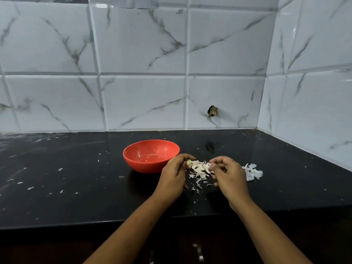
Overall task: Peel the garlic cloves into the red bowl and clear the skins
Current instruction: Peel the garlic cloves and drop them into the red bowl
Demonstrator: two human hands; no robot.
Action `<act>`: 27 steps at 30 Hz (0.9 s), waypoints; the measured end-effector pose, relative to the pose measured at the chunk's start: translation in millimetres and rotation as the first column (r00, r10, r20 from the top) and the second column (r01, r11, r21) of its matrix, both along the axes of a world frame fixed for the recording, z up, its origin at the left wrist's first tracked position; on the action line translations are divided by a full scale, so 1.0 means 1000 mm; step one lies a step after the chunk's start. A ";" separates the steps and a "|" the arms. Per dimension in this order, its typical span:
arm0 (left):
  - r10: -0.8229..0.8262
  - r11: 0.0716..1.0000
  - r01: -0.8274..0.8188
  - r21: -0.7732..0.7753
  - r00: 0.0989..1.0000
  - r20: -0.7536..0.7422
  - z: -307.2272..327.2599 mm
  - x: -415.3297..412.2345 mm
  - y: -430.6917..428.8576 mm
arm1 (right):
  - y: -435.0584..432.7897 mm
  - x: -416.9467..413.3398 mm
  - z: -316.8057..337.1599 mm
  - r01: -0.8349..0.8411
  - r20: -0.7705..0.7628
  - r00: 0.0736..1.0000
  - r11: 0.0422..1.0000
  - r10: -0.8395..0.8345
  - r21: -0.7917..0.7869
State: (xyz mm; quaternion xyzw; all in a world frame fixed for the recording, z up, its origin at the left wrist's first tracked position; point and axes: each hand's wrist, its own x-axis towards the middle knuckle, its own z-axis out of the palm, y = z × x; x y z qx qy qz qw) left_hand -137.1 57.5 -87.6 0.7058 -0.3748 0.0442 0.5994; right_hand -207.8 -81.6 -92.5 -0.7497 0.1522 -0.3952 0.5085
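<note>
- left hand [174, 174] is curled, fingertips pinching a small pale garlic clove [188, 162], just off the right side of the red bowl's rim
- right hand [228, 174] is curled too, thumb and fingertips bunched at the right edge of the skins. Can't tell if it's actually got hold of one
- skins [199, 169] sit in a loose papery pile on the black countertop [76, 178], right between the two hands
- red bowl [144, 166] sits upright just left of the left hand, with a few pale bits in the bottom (too smeary to say what)
- white crumpled wad [252, 171] lies on the counter just right of the right hand
- little white flecks [30, 188] are scattered over the left of the counter, marbled tiled wall [142, 73] behind
</note>
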 end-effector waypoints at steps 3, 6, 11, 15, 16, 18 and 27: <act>-0.015 1.000 0.013 0.024 0.995 0.100 0.001 0.000 0.002 | -0.006 0.003 0.004 -0.013 -0.037 0.999 1.000 0.014 0.019; 0.026 0.997 -0.052 0.065 0.938 0.346 0.003 0.011 0.011 | -0.019 0.011 0.007 -0.003 -0.122 0.992 0.993 -0.012 -0.120; 0.185 0.963 -0.265 0.046 0.776 0.603 0.035 0.041 0.038 | -0.030 0.033 0.019 -0.040 -0.213 0.977 0.952 -0.027 -0.304; 0.252 0.825 -0.432 0.363 0.857 0.449 0.052 0.070 0.054 | -0.031 0.051 0.024 -0.265 -0.408 0.912 0.820 0.043 -0.506; 0.236 0.773 -0.434 0.462 0.874 0.425 0.053 0.073 0.054 | -0.029 0.055 0.023 -0.328 -0.454 0.889 0.767 0.054 -0.552; 0.182 0.702 -0.390 0.595 0.907 0.380 0.055 0.078 0.051 | -0.025 0.061 0.023 -0.408 -0.516 0.855 0.685 0.055 -0.603; 0.066 0.548 -0.226 0.806 0.971 0.228 0.070 0.104 0.039 | -0.034 0.065 0.026 -0.471 -0.621 0.784 0.642 -0.010 -0.604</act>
